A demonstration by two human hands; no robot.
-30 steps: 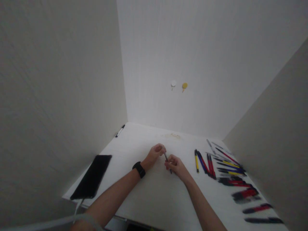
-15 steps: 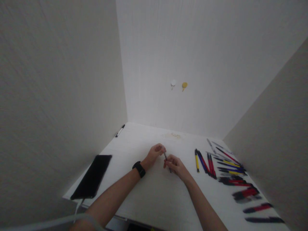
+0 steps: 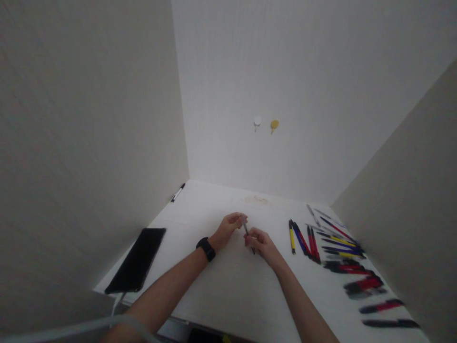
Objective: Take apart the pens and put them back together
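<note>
Over the middle of the white table (image 3: 217,300), both hands hold one slim pen (image 3: 245,226) with a greyish, see-through-looking barrel and a dark lower end. My left hand (image 3: 230,227), a black watch on its wrist, pinches the pen's upper end. Lower down, my right hand (image 3: 260,243) has its fingers closed around the pen near the dark end. The pen slants, its dark tip pointing toward me and to the right. Nearest to my right hand among the loose pens lies a yellow and black pen (image 3: 292,238).
Blue, red and black pens (image 3: 314,245) lie beside the yellow one, with several more (image 3: 342,243) along the right wall. A black tablet (image 3: 137,259) with a white cable is at the left edge. One white and black pen (image 3: 177,193) rests by the left wall. Two hooks (image 3: 274,125) are on the back wall.
Both hands stay on the pen in nearly the same place. The fingers of my right hand have shifted slightly on its lower part.
</note>
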